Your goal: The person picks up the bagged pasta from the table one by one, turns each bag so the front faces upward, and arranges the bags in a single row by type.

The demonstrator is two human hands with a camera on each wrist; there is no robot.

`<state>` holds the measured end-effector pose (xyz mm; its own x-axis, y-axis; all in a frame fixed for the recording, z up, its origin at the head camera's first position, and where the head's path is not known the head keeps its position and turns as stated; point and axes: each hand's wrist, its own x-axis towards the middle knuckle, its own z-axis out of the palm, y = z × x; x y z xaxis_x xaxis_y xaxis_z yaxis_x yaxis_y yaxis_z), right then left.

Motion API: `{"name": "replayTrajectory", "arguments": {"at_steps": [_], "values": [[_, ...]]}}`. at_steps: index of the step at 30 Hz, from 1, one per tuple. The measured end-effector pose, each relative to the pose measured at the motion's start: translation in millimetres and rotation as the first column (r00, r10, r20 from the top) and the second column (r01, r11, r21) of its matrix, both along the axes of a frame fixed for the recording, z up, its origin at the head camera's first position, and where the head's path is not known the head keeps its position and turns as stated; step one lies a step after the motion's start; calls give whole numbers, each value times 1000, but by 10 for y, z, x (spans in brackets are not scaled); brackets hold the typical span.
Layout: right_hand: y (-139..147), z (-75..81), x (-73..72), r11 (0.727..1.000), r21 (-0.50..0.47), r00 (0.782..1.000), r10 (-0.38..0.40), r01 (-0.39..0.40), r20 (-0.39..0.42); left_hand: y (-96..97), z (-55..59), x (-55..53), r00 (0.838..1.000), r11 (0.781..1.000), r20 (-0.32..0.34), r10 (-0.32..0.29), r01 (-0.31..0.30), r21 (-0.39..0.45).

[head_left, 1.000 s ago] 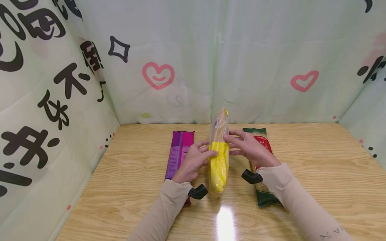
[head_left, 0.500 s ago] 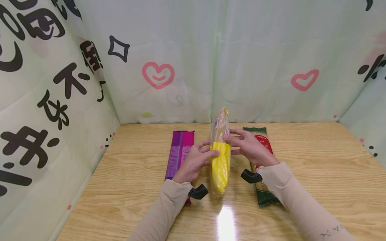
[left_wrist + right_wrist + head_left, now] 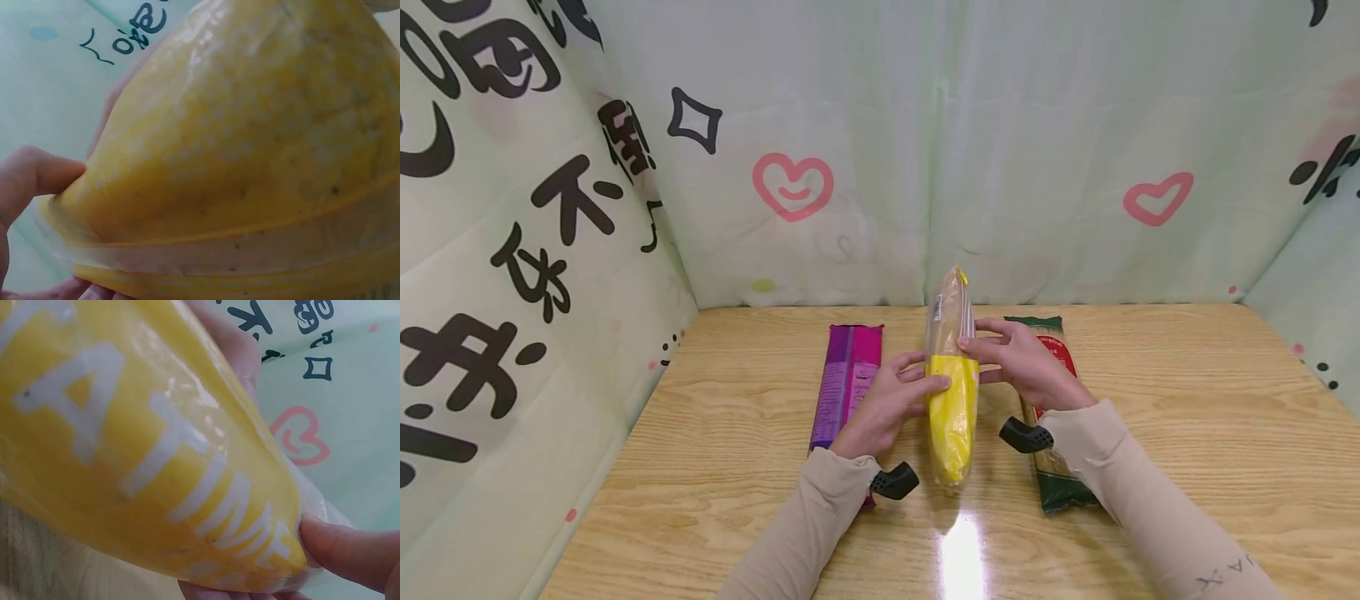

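Observation:
A long package in clear plastic [image 3: 952, 408], yellow below and tan above, stands nearly upright between the hands over the wooden table. The left hand [image 3: 887, 400] pinches its left edge, thumb in front and fingers behind. On the opposite edge the right hand [image 3: 1018, 358] grips it a little higher, thumb on the near face. Close up in the left wrist view, the yellow wrapping [image 3: 237, 125] has a pale checked pattern and a clear band. White capital letters reading "TIME" run along the yellow side [image 3: 144, 425] in the right wrist view.
A purple and magenta packet [image 3: 848, 375] lies left of the hands, partly covered by the left hand and sleeve. To the right, a green-ended packet with a red label [image 3: 1063, 492] lies partly under the right arm. A printed curtain [image 3: 1037, 125] closes off the table's back and sides.
The held package has shifted slightly to the right and turned a little, showing more of its yellow right side. Both hands keep their grip; the two lying packets stay put.

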<state>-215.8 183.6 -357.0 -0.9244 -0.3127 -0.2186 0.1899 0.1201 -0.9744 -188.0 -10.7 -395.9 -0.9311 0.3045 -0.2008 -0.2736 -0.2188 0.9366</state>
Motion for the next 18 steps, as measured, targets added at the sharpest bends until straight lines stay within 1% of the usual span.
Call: {"name": "replayTrajectory", "arguments": {"at_steps": [6,10,14,18], "values": [[-17,17,5,1000,0,1000,-15,15,1,12,3,11,1000,1000,1,-2,2,1],[-19,38,12,1000,1,1000,-30,30,2,2,-5,17,1000,999,-12,-2,2,-39],[-2,52,7,999,10,999,-38,38,-4,-21,21,37,998,996,-54,11,-15,-83],[6,62,0,999,13,999,-45,45,-15,-43,77,77,994,994,-102,40,-49,-93]]}}
